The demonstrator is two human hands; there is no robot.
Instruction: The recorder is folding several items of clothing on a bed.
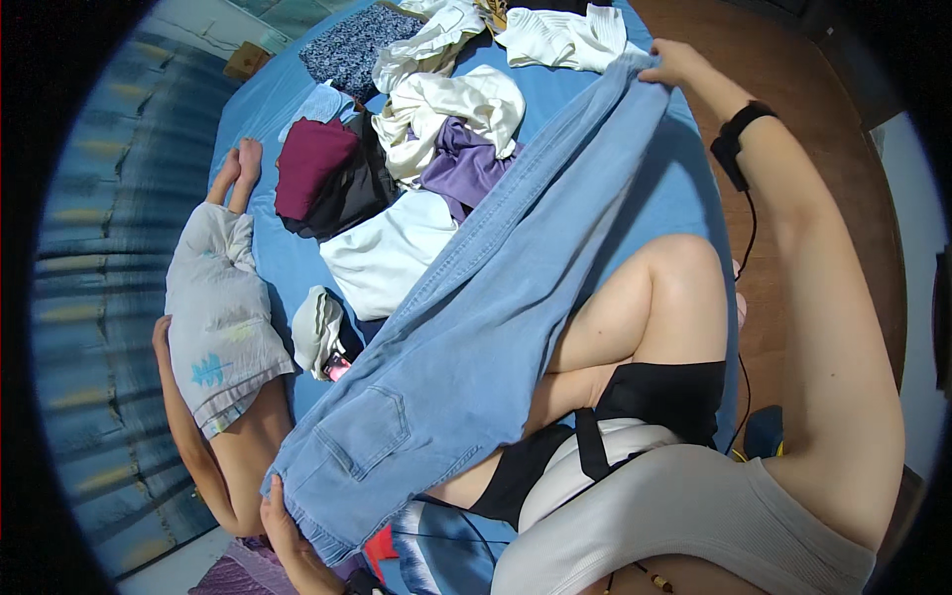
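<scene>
Closest to view is the pale grey ribbed top (684,511) on the seated person, and beyond it a pair of light-blue denim trousers (496,288) with a stitched patch pocket spans the space before the body. Their long axis runs slantwise, from the gathered waistband at lower left to the narrow leg ends at upper right, so the cloth lies between the two hands, to the right of and beyond the left one and back toward the body from the right one. The left hand (283,531) is nearer the wide hip part and the pocket; the right hand (679,65) has the far ends.

The right arm reaches well out, slightly bent, a black strap (741,144) around the forearm, with thumb and fingers pinched together on the denim. The left hand is low by the lower edge, one digit over the waistband; its fingers seem clamped on the cloth, though some are hidden. The trousers pass above the blue-sheeted bed (699,203) and in front of the bent leg (674,297); I can't tell whether they touch it.
</scene>
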